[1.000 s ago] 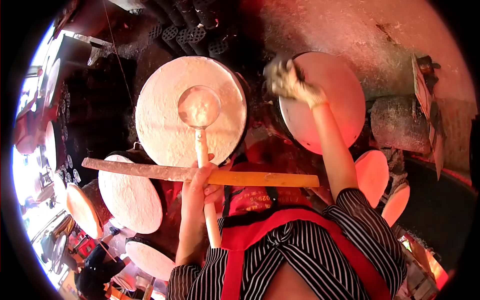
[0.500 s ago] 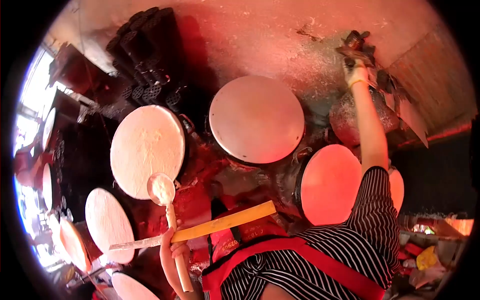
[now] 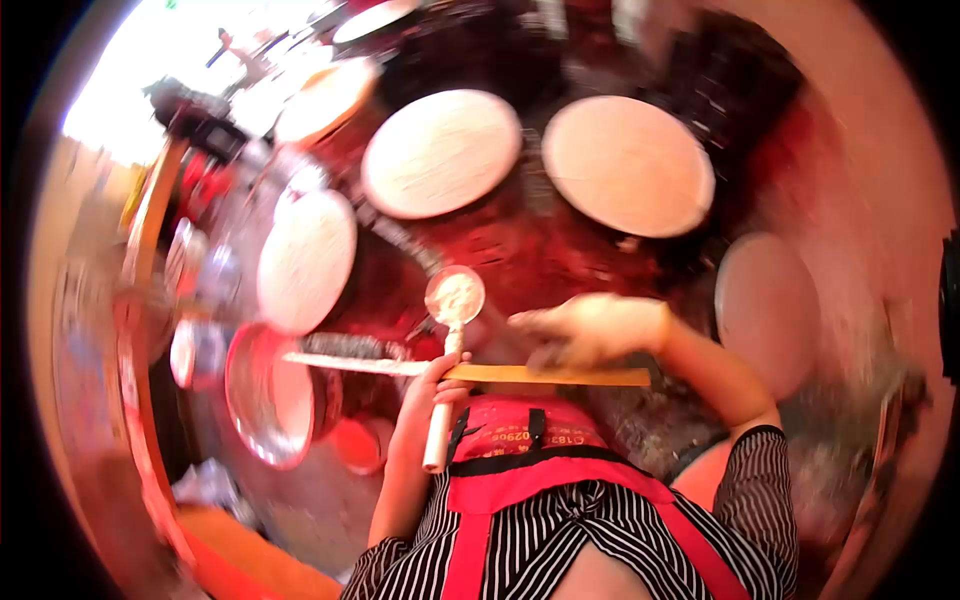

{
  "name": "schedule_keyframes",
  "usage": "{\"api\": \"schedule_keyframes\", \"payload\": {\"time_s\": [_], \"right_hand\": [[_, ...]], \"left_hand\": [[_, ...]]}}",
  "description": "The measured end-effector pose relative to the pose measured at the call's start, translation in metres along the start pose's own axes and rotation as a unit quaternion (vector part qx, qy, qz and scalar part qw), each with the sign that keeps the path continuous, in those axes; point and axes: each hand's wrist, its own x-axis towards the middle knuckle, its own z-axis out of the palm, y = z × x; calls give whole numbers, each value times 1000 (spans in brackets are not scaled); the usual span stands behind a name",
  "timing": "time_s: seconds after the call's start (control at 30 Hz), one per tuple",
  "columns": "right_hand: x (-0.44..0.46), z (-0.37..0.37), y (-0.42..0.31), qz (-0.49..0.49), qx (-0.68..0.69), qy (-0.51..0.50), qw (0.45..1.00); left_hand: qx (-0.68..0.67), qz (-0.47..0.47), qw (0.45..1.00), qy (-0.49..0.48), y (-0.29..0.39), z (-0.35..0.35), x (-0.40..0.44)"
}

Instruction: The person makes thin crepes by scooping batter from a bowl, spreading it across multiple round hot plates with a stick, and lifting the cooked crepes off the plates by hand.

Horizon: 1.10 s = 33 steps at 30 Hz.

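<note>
My left hand (image 3: 440, 384) is closed round the pale handle of a ladle (image 3: 456, 296) and a long flat wooden stick (image 3: 560, 376). Pale batter or flour paste fills the ladle's bowl. The stick lies crosswise, its left end coated white and its right end bare yellow wood. Just above that bare end is my right hand (image 3: 598, 330), which seems gloved. Motion smears its fingers, and whether it touches the stick is unclear. Beyond both hands are round griddles, two of them (image 3: 442, 155) (image 3: 628, 165) coated with a pale layer.
Left of me stands a red-rimmed basin (image 3: 233, 392) with a pale mixture inside, beside a small red tub (image 3: 358, 446). Another coated griddle (image 3: 307, 262) lies behind it. At right is a greyish-pink round plate (image 3: 765, 315), and dark cylinders (image 3: 735, 85) are stacked at the upper right.
The view has swung left. My right hand has come from a dark object at the far right to near the stick in front of me. My left hand keeps the ladle and stick.
</note>
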Motion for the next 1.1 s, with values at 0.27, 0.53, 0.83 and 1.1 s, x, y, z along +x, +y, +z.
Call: {"api": "schedule_keyframes", "payload": {"time_s": [0.27,0.53,0.83,1.1], "right_hand": [[326,195,-80,53,161,-3,986],[605,290,-98,395,388,-146,820],[727,351,-81,434,248,-170,849],[658,302,-142,380,215,-172,883]], "left_hand": [[-62,346,936,8,155,-170,-138],[-14,446,823,352,405,-474,-184],[456,419,524,584,676,-590,-129],[522,435,669,300,627,-517,-117]]}}
